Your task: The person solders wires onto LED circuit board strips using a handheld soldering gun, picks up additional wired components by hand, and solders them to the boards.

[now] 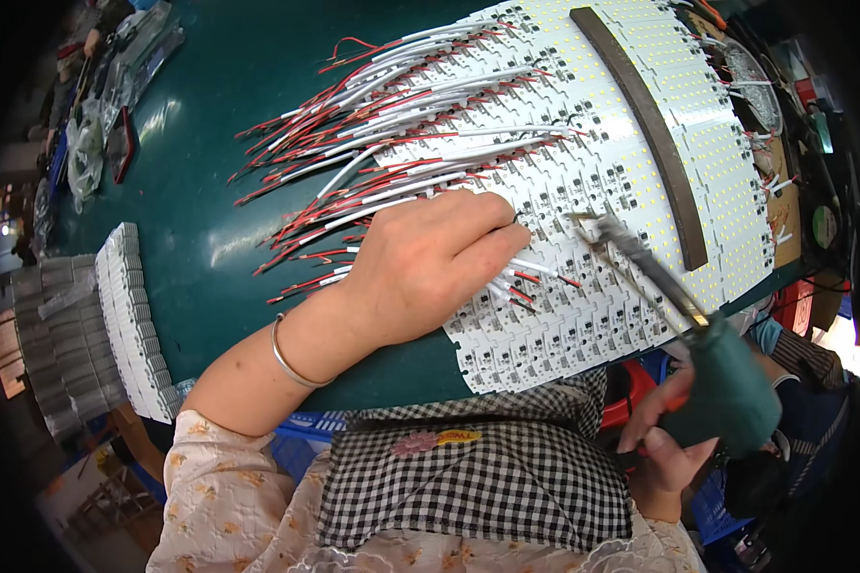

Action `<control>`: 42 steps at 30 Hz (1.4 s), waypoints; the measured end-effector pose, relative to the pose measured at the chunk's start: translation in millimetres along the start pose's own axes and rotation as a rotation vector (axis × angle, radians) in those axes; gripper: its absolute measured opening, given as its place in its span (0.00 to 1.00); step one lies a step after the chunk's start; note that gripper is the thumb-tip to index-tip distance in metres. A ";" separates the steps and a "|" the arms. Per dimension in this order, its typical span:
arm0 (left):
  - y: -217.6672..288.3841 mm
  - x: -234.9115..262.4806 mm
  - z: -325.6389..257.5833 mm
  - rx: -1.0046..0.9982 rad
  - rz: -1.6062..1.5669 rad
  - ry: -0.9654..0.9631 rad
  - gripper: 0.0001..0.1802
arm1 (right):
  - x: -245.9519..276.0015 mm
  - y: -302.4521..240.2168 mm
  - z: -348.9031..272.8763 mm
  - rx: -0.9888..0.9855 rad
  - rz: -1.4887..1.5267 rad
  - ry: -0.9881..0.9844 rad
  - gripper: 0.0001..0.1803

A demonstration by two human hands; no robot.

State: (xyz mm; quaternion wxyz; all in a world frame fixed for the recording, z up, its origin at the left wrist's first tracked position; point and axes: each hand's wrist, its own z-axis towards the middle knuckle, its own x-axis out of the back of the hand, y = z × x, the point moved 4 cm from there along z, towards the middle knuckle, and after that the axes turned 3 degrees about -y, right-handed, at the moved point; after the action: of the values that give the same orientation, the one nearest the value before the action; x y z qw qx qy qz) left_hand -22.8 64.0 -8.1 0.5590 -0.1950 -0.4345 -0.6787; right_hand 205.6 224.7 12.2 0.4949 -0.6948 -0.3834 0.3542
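Observation:
My left hand point(430, 253) is closed, thumb and forefinger pinched together over a sheet of white LED circuit boards point(564, 329). White-sheathed wires point(521, 286) with red and dark ends poke out from under its fingers. My right hand point(674, 458) grips a green soldering gun point(731, 387) at the lower right. The gun's metal tip point(592, 227) is blurred and hovers over the boards, right of my left fingertips; whether it touches them I cannot tell. Rows of red and white wires point(392, 143) lie across the boards' left part, their loose ends pointing left.
A dark curved bar point(645, 124) rests across the boards. Stacked white and grey strips point(129, 320) stand at the left edge of the green table point(191, 124). Plastic bags point(91, 158) lie at the far left. Cables and a clear bag point(755, 81) crowd the far right.

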 end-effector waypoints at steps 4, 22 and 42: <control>1.0 -0.1 1.6 -0.011 0.002 -0.003 0.16 | 10.7 -10.7 4.2 0.170 0.146 0.030 0.33; -1.9 36.7 18.8 0.111 0.124 0.129 0.28 | 20.4 -23.3 11.5 0.236 0.175 0.035 0.36; 8.0 4.7 17.7 0.153 0.137 -0.023 0.22 | 12.4 -14.5 11.8 0.053 0.209 0.009 0.35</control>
State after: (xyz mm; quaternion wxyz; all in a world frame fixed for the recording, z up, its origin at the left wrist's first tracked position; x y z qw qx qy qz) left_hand -20.7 75.5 8.0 0.6125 -0.1887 -0.4770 -0.6015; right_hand 198.3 243.7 21.7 0.4752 -0.7192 -0.2969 0.4109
